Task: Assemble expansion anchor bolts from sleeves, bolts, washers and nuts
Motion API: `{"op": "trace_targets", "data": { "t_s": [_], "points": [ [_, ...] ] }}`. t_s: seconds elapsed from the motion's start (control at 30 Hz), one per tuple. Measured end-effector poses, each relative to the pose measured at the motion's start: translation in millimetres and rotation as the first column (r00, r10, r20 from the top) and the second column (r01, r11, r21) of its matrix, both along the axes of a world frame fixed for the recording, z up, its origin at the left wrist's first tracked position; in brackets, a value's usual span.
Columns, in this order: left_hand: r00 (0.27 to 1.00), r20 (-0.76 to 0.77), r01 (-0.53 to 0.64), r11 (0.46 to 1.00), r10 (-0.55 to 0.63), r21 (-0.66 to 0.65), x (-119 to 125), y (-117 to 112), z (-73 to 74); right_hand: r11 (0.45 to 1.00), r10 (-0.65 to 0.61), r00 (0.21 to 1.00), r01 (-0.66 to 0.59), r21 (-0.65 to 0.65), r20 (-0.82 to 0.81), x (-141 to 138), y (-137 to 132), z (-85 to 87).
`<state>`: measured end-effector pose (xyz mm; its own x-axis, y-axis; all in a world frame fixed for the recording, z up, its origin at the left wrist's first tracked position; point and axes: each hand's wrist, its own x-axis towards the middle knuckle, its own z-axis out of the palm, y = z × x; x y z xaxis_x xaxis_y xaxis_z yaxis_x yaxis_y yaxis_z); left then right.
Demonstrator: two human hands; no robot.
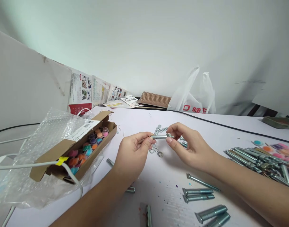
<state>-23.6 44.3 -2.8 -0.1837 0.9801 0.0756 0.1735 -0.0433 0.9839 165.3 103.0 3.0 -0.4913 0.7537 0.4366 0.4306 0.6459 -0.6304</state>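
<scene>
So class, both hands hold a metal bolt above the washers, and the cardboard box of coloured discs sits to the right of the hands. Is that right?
Not quite. In the head view the cardboard box of coloured discs sits to the left of the hands. The rest stands: the left hand and right hand hold the metal bolt above the washers.

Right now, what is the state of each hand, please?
Left hand: closed on one end of the bolt.
Right hand: fingers pinch the other end of the same bolt.
</scene>
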Motion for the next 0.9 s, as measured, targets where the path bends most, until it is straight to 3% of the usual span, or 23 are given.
{"op": "trace_targets", "data": {
  "t_s": [0.1, 0.27, 0.47, 0.63, 0.9],
  "points": [
    [1.0, 0.0, 0.002, 1.0, -0.002, 0.0, 0.1, -0.1, -0.6, 1.0, -0.007, 0.998, 0.008, -0.017, 0.062, -0.4, 0.3, -1.9],
    [0.999, -0.046, 0.018, 1.0, -0.018, 0.004, -1.5, -1.2, -2.4, 0.964, 0.029, 0.999, -0.023, -0.267, 0.02, 1.8, 1.4, -2.1],
    [0.999, -0.045, -0.003, 1.0, 0.003, 0.007, -5.1, 3.6, -3.0, 0.995, -0.014, 0.997, 0.022, -0.102, 0.075, -1.7, 0.7, 4.2],
    [0.998, -0.057, 0.003, 1.0, -0.002, 0.022, -5.6, 5.0, -3.0, 0.984, -0.029, 0.995, 0.046, -0.174, 0.1, -3.8, 0.6, 0.4],
    [0.997, -0.08, -0.009, 0.999, 0.013, 0.049, -7.3, 2.9, -1.1, 0.987, 0.046, 0.994, -0.029, -0.155, 0.102, -5.2, -2.4, 1.5]
  ]
}}
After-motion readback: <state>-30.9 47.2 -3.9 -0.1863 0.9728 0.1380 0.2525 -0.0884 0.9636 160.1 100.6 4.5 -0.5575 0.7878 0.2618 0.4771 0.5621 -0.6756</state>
